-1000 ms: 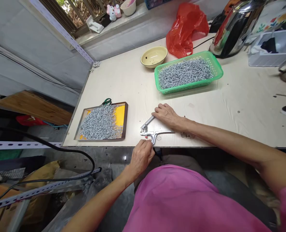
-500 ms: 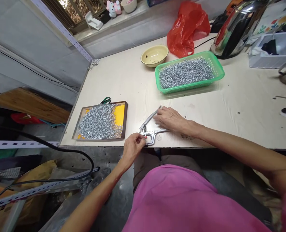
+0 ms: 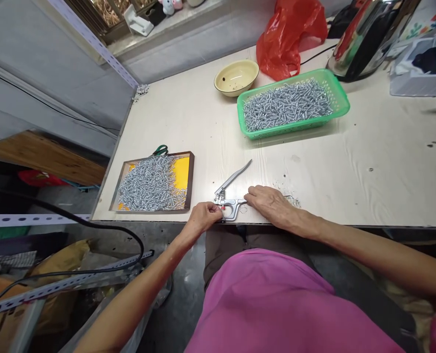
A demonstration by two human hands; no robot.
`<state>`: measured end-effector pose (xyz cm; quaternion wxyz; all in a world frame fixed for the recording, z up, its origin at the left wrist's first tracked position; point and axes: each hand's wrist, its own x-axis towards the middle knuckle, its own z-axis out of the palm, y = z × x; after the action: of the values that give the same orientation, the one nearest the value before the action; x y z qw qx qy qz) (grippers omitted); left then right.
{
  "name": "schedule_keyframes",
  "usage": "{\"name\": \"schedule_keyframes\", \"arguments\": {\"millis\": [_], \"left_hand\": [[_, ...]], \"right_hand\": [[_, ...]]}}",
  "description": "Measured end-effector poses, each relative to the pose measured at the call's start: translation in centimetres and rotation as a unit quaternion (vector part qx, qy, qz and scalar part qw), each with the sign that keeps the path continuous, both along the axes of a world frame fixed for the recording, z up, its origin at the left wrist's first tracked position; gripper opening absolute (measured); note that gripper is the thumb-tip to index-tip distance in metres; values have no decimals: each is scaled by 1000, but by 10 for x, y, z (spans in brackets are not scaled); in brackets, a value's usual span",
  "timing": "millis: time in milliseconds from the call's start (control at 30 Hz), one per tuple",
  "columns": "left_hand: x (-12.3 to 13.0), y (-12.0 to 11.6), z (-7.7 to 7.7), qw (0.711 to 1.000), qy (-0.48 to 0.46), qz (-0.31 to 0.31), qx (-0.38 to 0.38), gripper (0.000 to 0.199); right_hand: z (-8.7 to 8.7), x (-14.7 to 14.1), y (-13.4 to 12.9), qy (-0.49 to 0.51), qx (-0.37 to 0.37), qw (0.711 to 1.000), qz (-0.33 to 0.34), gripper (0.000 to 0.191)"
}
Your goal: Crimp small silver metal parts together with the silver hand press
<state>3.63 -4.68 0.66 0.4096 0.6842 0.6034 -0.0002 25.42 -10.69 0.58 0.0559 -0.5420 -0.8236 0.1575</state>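
A pair of silvery snap pliers [image 3: 234, 208] lies at the table's front edge, its upper handle raised and standing apart from the lower one. A small spring and a red part show near its jaw. My left hand [image 3: 204, 216] is closed in a pinch right at the jaw; whatever sits between thumb and finger is hidden. Over the lower handle lies my right hand [image 3: 272, 203], fingers bent and together around it, hiding much of the handle. Left of the pliers is a shallow tray [image 3: 192, 181] heaped with small silvery metal pieces [image 3: 151, 184], like springs or screws.
A green basket [image 3: 294, 130] of similar metal pieces stands farther back, beside a cream bowl [image 3: 236, 81] and a red plastic bag [image 3: 287, 39]. Green-handled scissors [image 3: 161, 150] lie behind the tray. At the back right are a kettle [image 3: 361, 44] and a pale bin [image 3: 416, 86].
My right hand has come off the raised upper handle and moved down and right onto the lower handle. My left hand stays pinched at the jaw. The view has shifted slightly.
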Motion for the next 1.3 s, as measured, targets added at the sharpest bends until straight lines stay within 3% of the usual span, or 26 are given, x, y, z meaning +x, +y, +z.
{"name": "schedule_keyframes", "arguments": {"millis": [333, 567, 633, 733, 800, 967, 1200, 1300], "left_hand": [[-4, 0, -11, 998, -17, 35, -52, 26], [-7, -3, -13, 998, -26, 35, -44, 26], [-7, -4, -13, 998, -33, 38, -39, 27], [-6, -6, -11, 997, -36, 48, -39, 28], [-5, -7, -9, 998, -25, 55, -36, 28], [-4, -8, -7, 997, -16, 70, -26, 27], [-6, -10, -7, 999, 19, 46, -12, 27], [-2, -20, -1, 992, 56, -11, 110, 23]], "right_hand": [[-9, -1, -2, 24, 16, 999, -19, 19], [-9, 6, 3, 41, 4, 999, -12, 12], [-12, 11, 12, 50, 35, 998, -14, 28], [-16, 18, 32, 33, 76, 997, -9, 75], [-18, 19, 44, 17, 73, 997, 9, 86], [-15, 16, 57, -22, 74, 997, 32, 79], [-16, 14, 47, -26, 75, 997, 17, 52], [-18, 12, 42, -12, 64, 998, 12, 41]]}}
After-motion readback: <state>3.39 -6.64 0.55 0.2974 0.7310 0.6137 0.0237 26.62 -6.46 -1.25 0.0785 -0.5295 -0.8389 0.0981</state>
